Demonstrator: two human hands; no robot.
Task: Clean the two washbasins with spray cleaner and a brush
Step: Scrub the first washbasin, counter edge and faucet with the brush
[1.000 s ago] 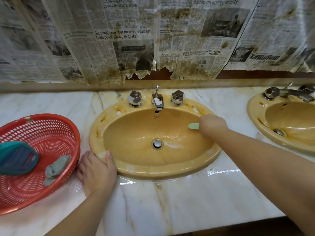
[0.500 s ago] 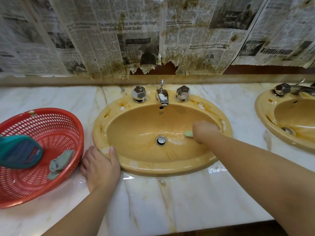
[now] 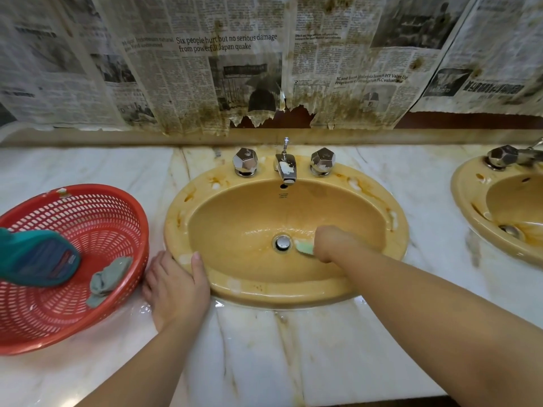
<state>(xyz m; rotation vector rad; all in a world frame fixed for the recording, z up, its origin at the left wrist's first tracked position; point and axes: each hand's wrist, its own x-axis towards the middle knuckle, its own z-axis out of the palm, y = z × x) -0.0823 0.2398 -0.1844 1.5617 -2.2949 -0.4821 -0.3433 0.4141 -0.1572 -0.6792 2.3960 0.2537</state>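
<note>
The marble tabletop runs across the near edge, where both forearms enter from below. The left hand lies flat with straight fingers on the tabletop at the near-left rim of the yellow washbasin, thumb on the rim. To its left, a red basket is cut off by the frame edge; it holds a grey cloth and a teal bottle, also partly cut off, its cap out of view. Inside the bowl, the right hand is closed around a green brush. Only the brush's pale green tip shows; the handle is hidden in the fist. Its long axis runs roughly left-right, tip pointing left at the drain, just beside it. Bristles cannot be made out. Farther back stand two faceted knobs and the spout. A second washbasin is cut off at far right. Stained newspaper covers the wall.
</note>
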